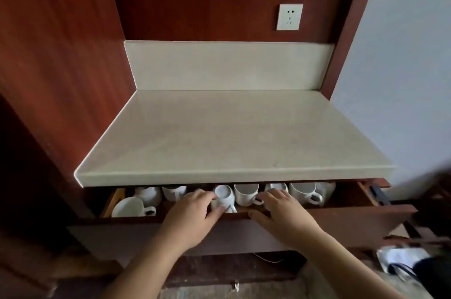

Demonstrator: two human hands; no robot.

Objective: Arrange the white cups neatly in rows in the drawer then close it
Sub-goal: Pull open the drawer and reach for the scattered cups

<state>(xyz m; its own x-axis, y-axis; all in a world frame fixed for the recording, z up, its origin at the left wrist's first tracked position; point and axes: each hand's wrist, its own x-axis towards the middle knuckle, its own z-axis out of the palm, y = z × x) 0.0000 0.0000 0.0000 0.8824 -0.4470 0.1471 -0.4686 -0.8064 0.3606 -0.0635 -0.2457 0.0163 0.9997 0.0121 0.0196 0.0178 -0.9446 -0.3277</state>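
Observation:
A dark wooden drawer (346, 215) stands partly pulled out under a pale stone countertop (219, 132). Several white handled cups lie in it. One upturned cup (223, 197) lies on its side in the middle, and my left hand (192, 213) grips it with thumb and fingers. My right hand (280, 210) reaches over the drawer's front edge, its fingers resting by an upright cup (245, 195). Another cup (303, 192) stands to the right, and a wide cup (130, 207) sits at the front left. The countertop hides the back of the drawer.
Red-brown wood panels flank the niche, with a white wall socket (289, 17) on the back panel. A pale wall runs on the right. Dark objects and a white item (400, 258) lie on the floor at the lower right.

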